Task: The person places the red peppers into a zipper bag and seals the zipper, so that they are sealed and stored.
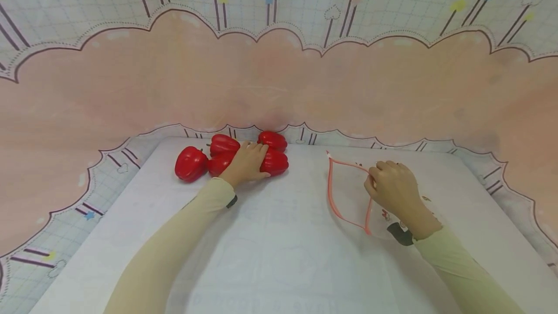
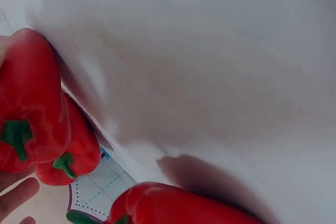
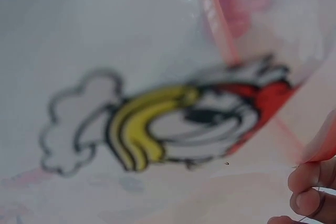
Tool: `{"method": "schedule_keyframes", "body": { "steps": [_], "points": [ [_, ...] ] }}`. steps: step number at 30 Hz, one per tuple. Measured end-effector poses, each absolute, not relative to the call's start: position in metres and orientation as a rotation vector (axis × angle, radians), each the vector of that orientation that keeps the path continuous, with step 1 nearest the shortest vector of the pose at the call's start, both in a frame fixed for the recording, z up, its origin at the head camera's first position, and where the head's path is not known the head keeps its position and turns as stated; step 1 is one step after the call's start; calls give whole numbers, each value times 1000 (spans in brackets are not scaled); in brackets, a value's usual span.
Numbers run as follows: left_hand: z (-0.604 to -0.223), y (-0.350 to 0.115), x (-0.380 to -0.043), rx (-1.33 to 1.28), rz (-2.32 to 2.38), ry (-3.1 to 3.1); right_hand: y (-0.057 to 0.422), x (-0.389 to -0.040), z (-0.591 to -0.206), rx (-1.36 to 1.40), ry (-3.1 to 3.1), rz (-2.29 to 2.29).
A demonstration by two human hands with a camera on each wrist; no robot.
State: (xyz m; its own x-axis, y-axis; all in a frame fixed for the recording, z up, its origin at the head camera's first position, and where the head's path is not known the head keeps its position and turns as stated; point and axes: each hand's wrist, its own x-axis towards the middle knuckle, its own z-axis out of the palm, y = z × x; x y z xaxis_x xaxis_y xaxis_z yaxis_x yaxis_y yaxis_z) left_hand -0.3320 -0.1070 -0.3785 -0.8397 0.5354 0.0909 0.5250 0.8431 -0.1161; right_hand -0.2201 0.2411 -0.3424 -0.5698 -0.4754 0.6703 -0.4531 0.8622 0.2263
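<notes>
My left hand (image 1: 246,164) reaches into a group of red bell peppers and grips one bell pepper (image 1: 275,163), its fingers over the far side and the thumb on the near side. In the left wrist view this bell pepper (image 2: 34,98) shows its green stem, with fingertips beyond it. My right hand (image 1: 394,183) pinches the coral-edged mouth of a clear plastic bag (image 1: 330,188). That mouth stands spread apart, facing the peppers. A cartoon print in yellow and red (image 3: 136,129) shows on the bag in the right wrist view.
A single bell pepper (image 1: 191,164) lies at the left end of the group, and another (image 1: 272,140) sits at the back edge. The white table (image 1: 270,256) meets a patterned cloth backdrop (image 1: 261,86) behind.
</notes>
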Motion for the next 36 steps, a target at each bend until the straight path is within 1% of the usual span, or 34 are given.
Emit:
{"method": "schedule_keyframes", "body": {
  "steps": [9, 24, 36],
  "points": [
    [-383, -105, -336, -862, 136, -2910, 241, -220, -343, 667, -2266, -42],
    [-378, -105, -332, -984, 101, -2874, 243, -220, -343, 681, -2229, -47],
    [-368, -102, -321, -1136, 163, -2612, 246, -219, -340, 675, -2219, -44]
  ]
}}
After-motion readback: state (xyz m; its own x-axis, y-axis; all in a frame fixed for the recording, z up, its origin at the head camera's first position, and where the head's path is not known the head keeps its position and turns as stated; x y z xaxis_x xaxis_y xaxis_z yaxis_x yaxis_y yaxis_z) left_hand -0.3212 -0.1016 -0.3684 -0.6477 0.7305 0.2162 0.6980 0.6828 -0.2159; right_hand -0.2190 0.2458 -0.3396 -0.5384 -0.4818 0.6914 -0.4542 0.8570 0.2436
